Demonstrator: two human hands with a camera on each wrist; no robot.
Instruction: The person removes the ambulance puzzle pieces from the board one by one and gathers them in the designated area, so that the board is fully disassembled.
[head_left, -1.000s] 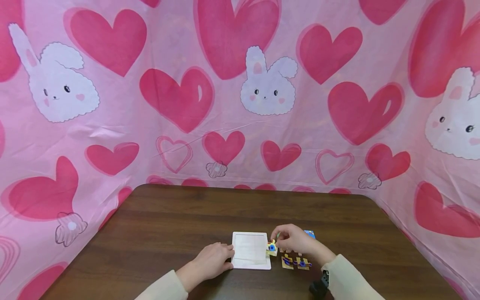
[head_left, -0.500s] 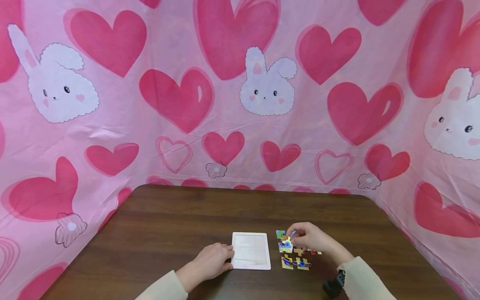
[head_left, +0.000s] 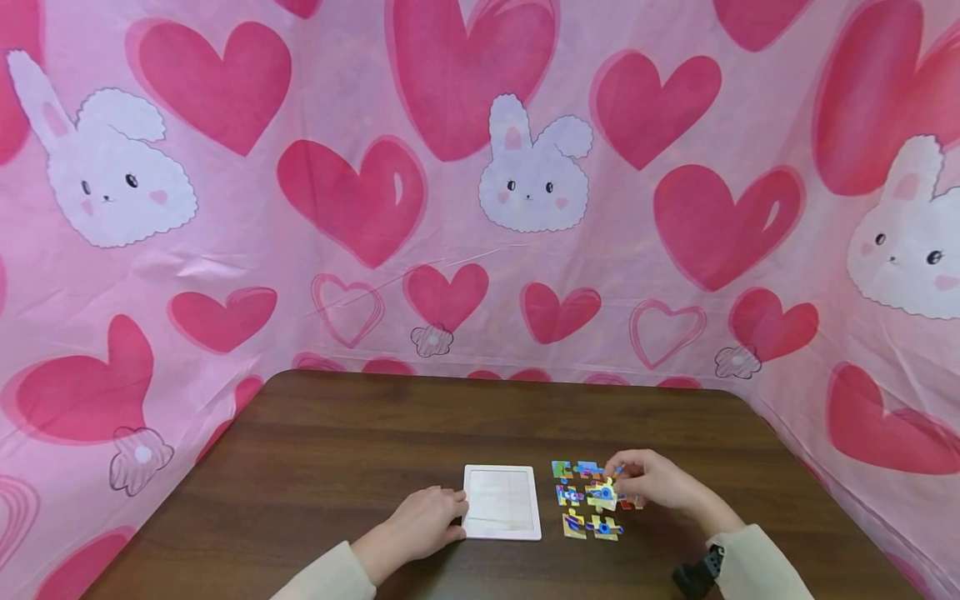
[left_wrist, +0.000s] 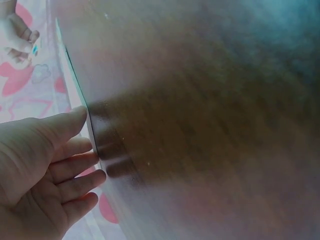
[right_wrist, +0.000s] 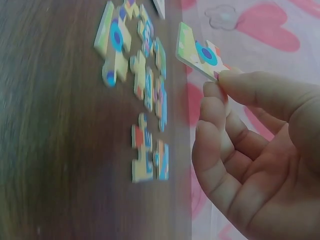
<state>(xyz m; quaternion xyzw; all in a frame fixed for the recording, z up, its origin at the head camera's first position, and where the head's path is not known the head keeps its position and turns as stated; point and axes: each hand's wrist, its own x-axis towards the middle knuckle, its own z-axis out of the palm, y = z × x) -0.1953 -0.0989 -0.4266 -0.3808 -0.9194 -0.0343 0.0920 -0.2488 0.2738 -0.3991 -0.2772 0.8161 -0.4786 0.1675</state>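
My right hand (head_left: 663, 483) pinches a jigsaw puzzle piece (right_wrist: 199, 52) between thumb and index finger, raised above the table. The piece is yellow and green with a blue round mark. In the head view it overlaps the pieces lying below. My left hand (head_left: 427, 512) touches the left edge of a white square puzzle tray (head_left: 534, 504) with its fingertips. In the left wrist view those fingers (left_wrist: 77, 187) are loosely extended along the tray's thin edge. Several loose puzzle pieces (head_left: 574, 525) lie to the right of the tray, some partly hidden by my right hand.
A dark brown wooden table (head_left: 360, 425) carries everything. Pink cloth (head_left: 457, 233) with hearts and rabbits hangs behind it and along both sides. One loose piece (head_left: 606, 527) lies close in front of the held piece. A black strap device (head_left: 697, 575) is on my right wrist.
My right hand has carried the puzzle piece from the tray's right edge rightward over the loose pieces, uncovering those on the left. My left hand and the tray have stayed put.
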